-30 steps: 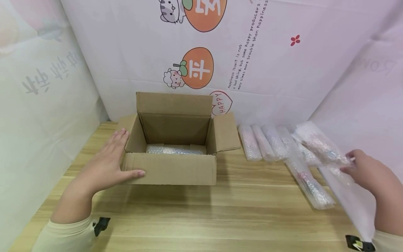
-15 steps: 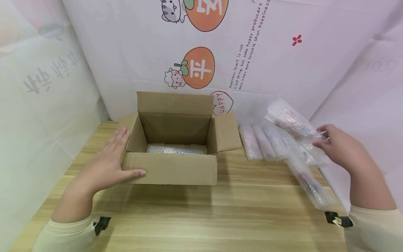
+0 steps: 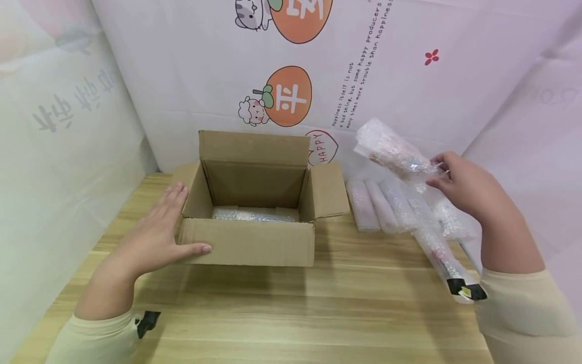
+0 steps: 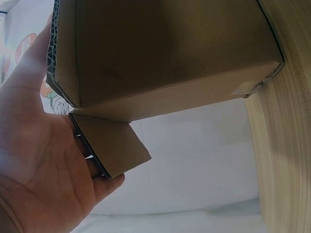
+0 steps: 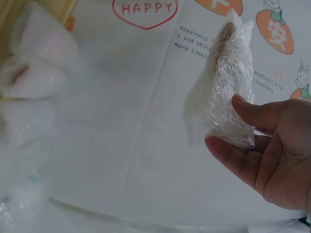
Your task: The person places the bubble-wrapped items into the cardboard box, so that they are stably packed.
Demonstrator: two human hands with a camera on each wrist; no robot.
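Note:
In the head view an open cardboard box (image 3: 247,242) stands left of the middle. At its near left corner rests my left hand (image 3: 145,242), fingers extended along the left flap and thumb lying across the front flap; the left wrist view shows the fingers behind a small flap (image 4: 114,143). My right hand (image 3: 466,189) pinches one end of a bubble-wrapped bundle (image 3: 393,151), raised above the other bundles and tilted up to the left. What the wrap contains is blurred, with pinkish and brownish patches showing through. Inside the box lies another bubble-wrapped piece (image 3: 250,216), partly hidden by the front wall.
Several bubble-wrapped rolls (image 3: 364,207) lie side by side right of the box, one long roll (image 3: 436,247) reaching toward the front under the right sleeve. White printed sheets (image 3: 218,76) hang behind and at both sides of the wooden table (image 3: 254,313).
My right hand has lifted the wrapped bundle and carried it leftward and up from the right side, above the row of rolls. The left hand and the box have stayed in place.

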